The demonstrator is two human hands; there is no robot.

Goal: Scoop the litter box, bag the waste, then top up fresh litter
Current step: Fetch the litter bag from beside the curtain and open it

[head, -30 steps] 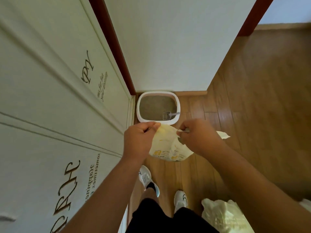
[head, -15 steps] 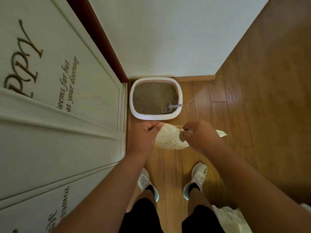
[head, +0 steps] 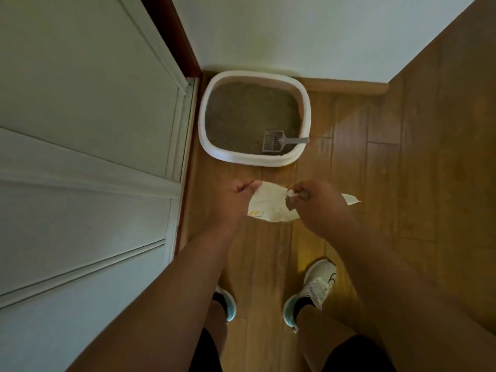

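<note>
A white, rounded-rectangular plastic litter box [head: 304,103] sits on the brown wood-plank floor [head: 402,183], tucked into the corner where the white wall [head: 295,30] meets the pale panelled door [head: 80,130] on the left. It holds a flat bed of grey-brown litter [head: 241,111]. A grey slotted plastic scoop [head: 273,141] lies in the near right part of the box, its slotted head on the litter and its handle leaning out toward the right rim.

Nearer the person, above the floor and short of the box, a thin cream-white plastic bag with small yellow print [head: 268,208] is held between both hands. The left hand [head: 236,200] is curled, pinching the bag's left edge at thumb and fingertips. The right hand [head: 319,205] is also curled, gripping the bag's right edge, with a loose corner of the bag trailing out to its right. What the bag contains cannot be told.

Below, two white trainers [head: 316,285] stand on the floor planks.
</note>
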